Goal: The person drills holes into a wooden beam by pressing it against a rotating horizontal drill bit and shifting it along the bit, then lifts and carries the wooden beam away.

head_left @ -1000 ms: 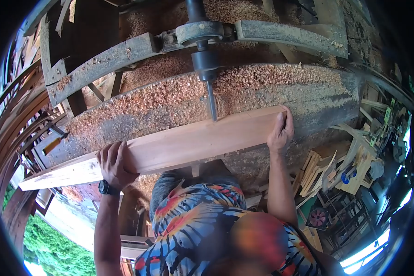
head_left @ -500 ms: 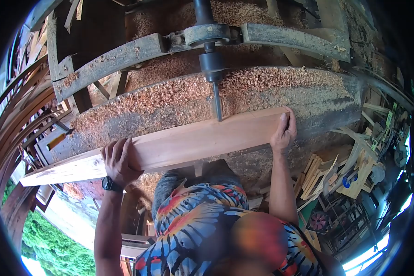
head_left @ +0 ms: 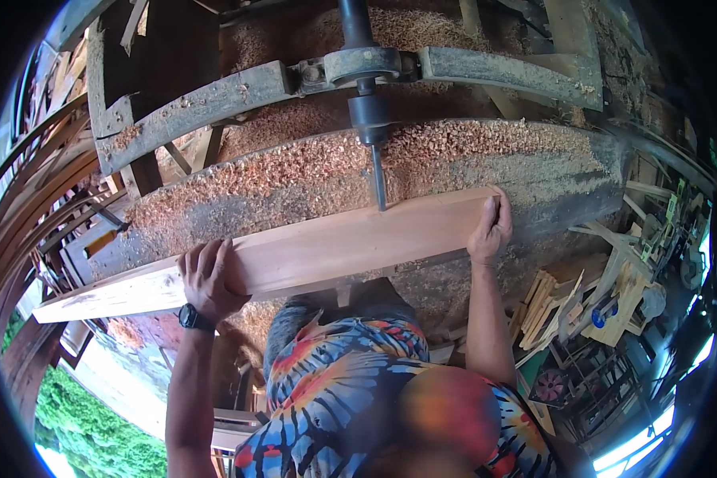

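A long, pale reddish wooden board (head_left: 334,244) lies slantwise across the shavings-strewn machine table (head_left: 279,191). My left hand (head_left: 213,279), with a dark watch on its wrist, is wrapped over the board left of its middle. At the board's right end my right hand (head_left: 490,229) grips the corner, thumb and fingers on the end. A metal bit (head_left: 379,179) in a dark chuck (head_left: 370,118) points down at the far edge of the board; its tip meets that edge, and how deep it sits cannot be made out.
Behind the bit runs a curved frame (head_left: 510,70) with a bearing block. A tool with a yellow handle (head_left: 100,243) lies at the table's left. Stacked wood pieces (head_left: 551,299) and a fan-like wheel (head_left: 549,385) are at the right. Curved boards stand at the far left.
Compared with a second ago, the whole view has shifted slightly, so the scene sits a little further right. Both hands keep their hold on the board, and its place under the bit looks nearly the same.
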